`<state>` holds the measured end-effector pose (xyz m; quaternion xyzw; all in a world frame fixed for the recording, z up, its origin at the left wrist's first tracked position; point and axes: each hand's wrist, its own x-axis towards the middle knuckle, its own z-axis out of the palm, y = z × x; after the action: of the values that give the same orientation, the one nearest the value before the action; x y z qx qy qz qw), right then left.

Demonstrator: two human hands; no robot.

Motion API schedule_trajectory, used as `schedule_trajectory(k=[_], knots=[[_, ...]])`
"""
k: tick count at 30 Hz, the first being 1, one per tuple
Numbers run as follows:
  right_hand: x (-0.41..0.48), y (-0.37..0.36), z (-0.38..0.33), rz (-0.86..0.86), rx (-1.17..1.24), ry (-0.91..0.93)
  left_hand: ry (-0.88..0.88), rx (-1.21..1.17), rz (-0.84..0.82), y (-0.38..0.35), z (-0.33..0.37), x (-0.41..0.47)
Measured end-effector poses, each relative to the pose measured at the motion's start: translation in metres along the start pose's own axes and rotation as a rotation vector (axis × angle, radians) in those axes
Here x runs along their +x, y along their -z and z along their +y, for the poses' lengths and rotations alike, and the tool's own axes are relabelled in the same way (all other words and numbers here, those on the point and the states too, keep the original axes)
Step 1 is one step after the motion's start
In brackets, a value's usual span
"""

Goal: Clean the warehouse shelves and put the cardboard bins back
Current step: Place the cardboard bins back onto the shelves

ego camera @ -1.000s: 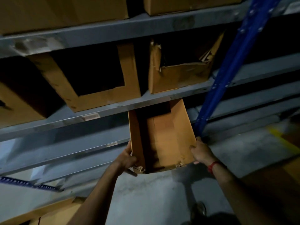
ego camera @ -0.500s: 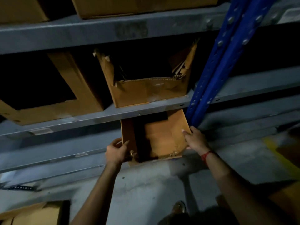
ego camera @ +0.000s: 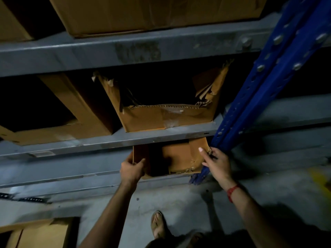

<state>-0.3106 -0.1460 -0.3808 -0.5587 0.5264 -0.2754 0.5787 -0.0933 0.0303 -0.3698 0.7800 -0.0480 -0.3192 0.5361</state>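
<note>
An open brown cardboard bin [ego camera: 176, 156] sits mostly under the grey shelf beam [ego camera: 107, 142], on the lower shelf level. My left hand [ego camera: 131, 170] grips the bin's left front corner, thumb over the wall's edge. My right hand [ego camera: 215, 162] lies against the bin's right wall with the forefinger stretched out along the cardboard, beside the blue upright post [ego camera: 258, 97]. The bin's inside looks bare; its back half is hidden under the beam.
A torn cardboard bin [ego camera: 166, 118] stands on the shelf above, a larger one [ego camera: 59, 133] to its left, and big boxes [ego camera: 152, 13] on the top level. Another box [ego camera: 39, 233] lies on the concrete floor at lower left. My sandalled foot [ego camera: 158, 224] is below.
The bin has slid further back under the shelf beam, with both hands following it. My right hand went from holding the front corner to lying along the right wall.
</note>
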Motion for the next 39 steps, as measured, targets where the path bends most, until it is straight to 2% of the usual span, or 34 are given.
schedule_trajectory(k=[5,9,13,16,23,31,35,39], knots=[[0.014,-0.009,-0.006,-0.047,-0.091,0.061,0.009,-0.046,0.094,-0.013,0.012,0.017],[0.023,-0.017,-0.010,-0.126,-0.063,0.082,-0.215,-0.041,0.100,-0.020,0.009,0.016],[0.042,-0.027,-0.007,-0.028,-0.251,0.065,-0.251,0.048,0.050,-0.023,0.000,0.027],[0.047,-0.033,-0.009,0.045,-0.392,0.122,-0.243,0.122,0.053,-0.021,0.003,0.043],[0.052,-0.037,-0.009,0.124,-0.544,0.133,-0.256,0.190,0.010,-0.016,0.017,0.043],[0.042,-0.034,-0.006,0.195,-0.496,0.183,-0.375,0.257,-0.032,-0.013,0.002,0.037],[0.039,-0.031,-0.007,0.169,-0.493,0.227,-0.320,0.212,-0.062,-0.013,0.003,0.032],[0.038,-0.026,0.001,0.151,-0.374,0.316,-0.270,0.243,-0.059,-0.008,-0.006,0.037]])
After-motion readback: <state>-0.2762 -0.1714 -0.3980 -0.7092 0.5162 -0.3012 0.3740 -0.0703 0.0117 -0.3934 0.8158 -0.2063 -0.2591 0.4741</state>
